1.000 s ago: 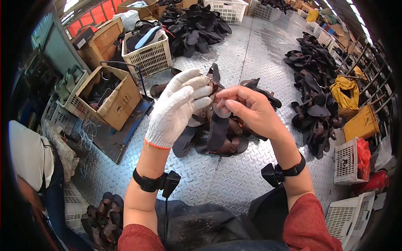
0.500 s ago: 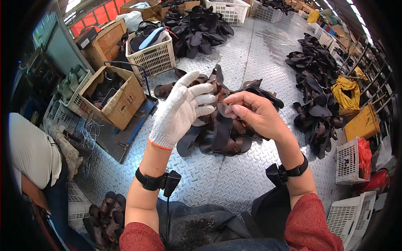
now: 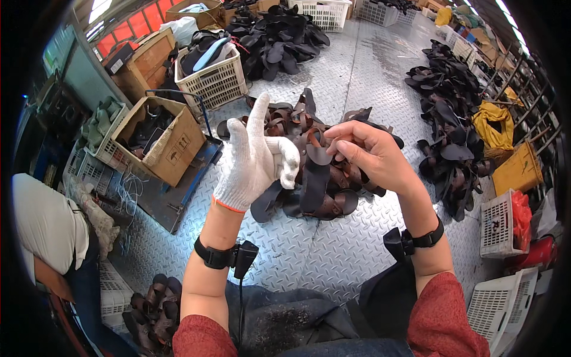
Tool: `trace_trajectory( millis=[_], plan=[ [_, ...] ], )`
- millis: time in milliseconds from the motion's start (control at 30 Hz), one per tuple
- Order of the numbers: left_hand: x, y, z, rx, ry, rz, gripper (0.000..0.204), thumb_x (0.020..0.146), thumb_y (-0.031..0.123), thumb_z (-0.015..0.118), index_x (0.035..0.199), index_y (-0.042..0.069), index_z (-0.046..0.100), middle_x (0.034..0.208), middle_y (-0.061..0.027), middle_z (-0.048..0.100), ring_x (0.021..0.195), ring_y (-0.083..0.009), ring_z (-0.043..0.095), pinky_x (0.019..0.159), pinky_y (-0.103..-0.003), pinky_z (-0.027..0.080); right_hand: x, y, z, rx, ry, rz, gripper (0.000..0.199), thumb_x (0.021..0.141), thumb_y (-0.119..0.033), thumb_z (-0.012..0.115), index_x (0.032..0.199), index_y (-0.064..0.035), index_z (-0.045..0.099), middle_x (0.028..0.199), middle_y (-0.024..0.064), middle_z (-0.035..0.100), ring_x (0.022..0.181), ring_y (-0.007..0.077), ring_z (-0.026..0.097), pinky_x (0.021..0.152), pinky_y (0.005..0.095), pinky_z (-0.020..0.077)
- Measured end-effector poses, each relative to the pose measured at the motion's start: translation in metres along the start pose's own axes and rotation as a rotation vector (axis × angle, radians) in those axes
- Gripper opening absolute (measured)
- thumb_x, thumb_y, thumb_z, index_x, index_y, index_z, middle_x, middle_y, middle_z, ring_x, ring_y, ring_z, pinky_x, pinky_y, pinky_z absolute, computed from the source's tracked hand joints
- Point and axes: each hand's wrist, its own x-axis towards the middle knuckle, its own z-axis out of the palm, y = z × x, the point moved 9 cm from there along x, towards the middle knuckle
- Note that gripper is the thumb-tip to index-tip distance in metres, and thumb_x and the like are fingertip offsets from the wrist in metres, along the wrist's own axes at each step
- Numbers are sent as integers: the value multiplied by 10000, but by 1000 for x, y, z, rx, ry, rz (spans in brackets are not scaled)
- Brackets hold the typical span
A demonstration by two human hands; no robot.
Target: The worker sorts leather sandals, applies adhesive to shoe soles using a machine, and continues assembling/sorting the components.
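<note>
Head view: the left hand (image 3: 253, 163), in a white knit glove, is raised over the checkered metal floor (image 3: 333, 250) with its index finger pointing up and the thumb bent across toward the right; the other fingers curl loosely, and whether they press on anything I cannot tell. The bare right hand (image 3: 372, 156) faces it — its fingertips pinch the upper end of a dark brown sandal piece (image 3: 315, 178), a long strap-and-sole shape that hangs down between the two hands. The gloved thumb sits just beside that piece, touching or nearly so.

Behind and below the hands lies a heap of brown sandals (image 3: 309, 125) on the floor. Each wrist carries a black band with a small black device. To the left stands an open cardboard box (image 3: 172, 143) holding dark pieces, next to a blue hand cart (image 3: 190, 172), and a cream plastic crate (image 3: 217, 80) sits farther back, filled with dark sandals. A larger black pile (image 3: 279, 41) lies beyond it. Along the right edge runs another row of dark sandals (image 3: 452, 119) with a yellow cloth (image 3: 493, 122) among them — a white basket (image 3: 499, 223) stands near the lower right.
</note>
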Motion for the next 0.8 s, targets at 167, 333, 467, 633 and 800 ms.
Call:
trace_trajectory(
  millis=[167, 333, 467, 633, 800],
  plan=[
    [3, 0, 6, 33, -46, -18, 1037, 759, 849, 280, 1513, 225, -61, 639, -135, 561, 458, -193, 545, 390, -296, 480, -1, -3, -6, 7, 0, 9, 241, 947, -138, 556, 1133, 5, 610, 894, 17, 632, 812, 73, 575, 752, 232, 482],
    [7, -6, 5, -2, -53, -13, 1042, 763, 846, 267, 1511, 207, -76, 727, -190, 609, 473, -213, 576, 395, -298, 493, -3, -2, -10, 2, 2, -9, 239, 948, -137, 553, 1135, 2, 610, 905, 23, 640, 814, 71, 579, 757, 232, 482],
    [8, -8, 8, -50, -23, -30, 1019, 770, 840, 276, 1512, 228, -60, 1179, -341, 511, 519, -231, 637, 403, -291, 533, -4, -2, -13, -8, 4, -20, 239, 949, -134, 550, 1133, 7, 607, 894, 21, 643, 810, 70, 579, 757, 230, 480],
    [9, -7, 10, -97, -62, -13, 997, 780, 827, 298, 1512, 239, -36, 1387, -378, 330, 528, -235, 659, 401, -279, 552, -4, -2, -15, -7, 2, -24, 241, 950, -134, 548, 1135, 11, 604, 878, 20, 648, 808, 72, 579, 759, 228, 479],
    [10, -8, 12, -81, -35, -24, 1023, 761, 840, 327, 1514, 243, -21, 1413, -359, 308, 516, -239, 657, 392, -266, 543, -4, -1, -15, -2, -15, -10, 248, 953, -132, 542, 1154, 3, 597, 888, 24, 656, 811, 76, 582, 765, 233, 482]
  ],
)
